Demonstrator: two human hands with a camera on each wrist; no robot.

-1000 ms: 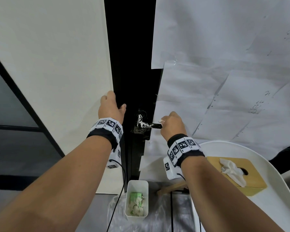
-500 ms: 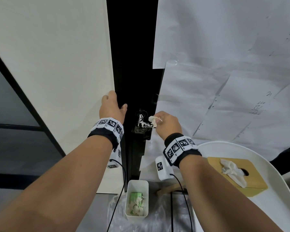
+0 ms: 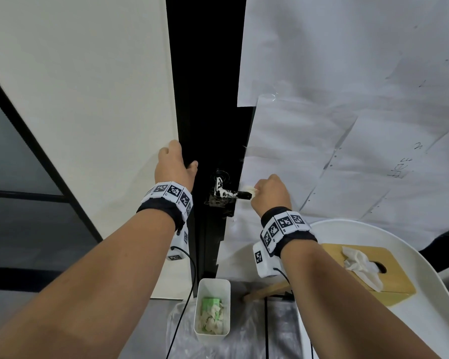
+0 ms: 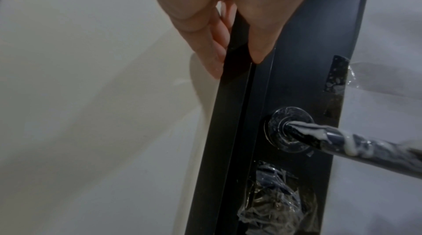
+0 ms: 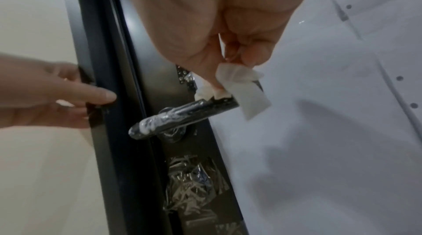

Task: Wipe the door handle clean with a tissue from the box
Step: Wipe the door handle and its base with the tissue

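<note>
At frame centre, our right hand (image 3: 270, 193) pinches a crumpled white tissue (image 5: 242, 87) against the free end of the glossy black lever handle (image 5: 182, 114), streaked with white cream. Our left hand (image 3: 173, 169) grips the matte black door edge (image 4: 230, 112).

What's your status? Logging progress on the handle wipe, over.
Left hand grips the door edge. Right hand pinches tissue at the door handle tip. White smears remain near its base. Nothing in the way.
</note>
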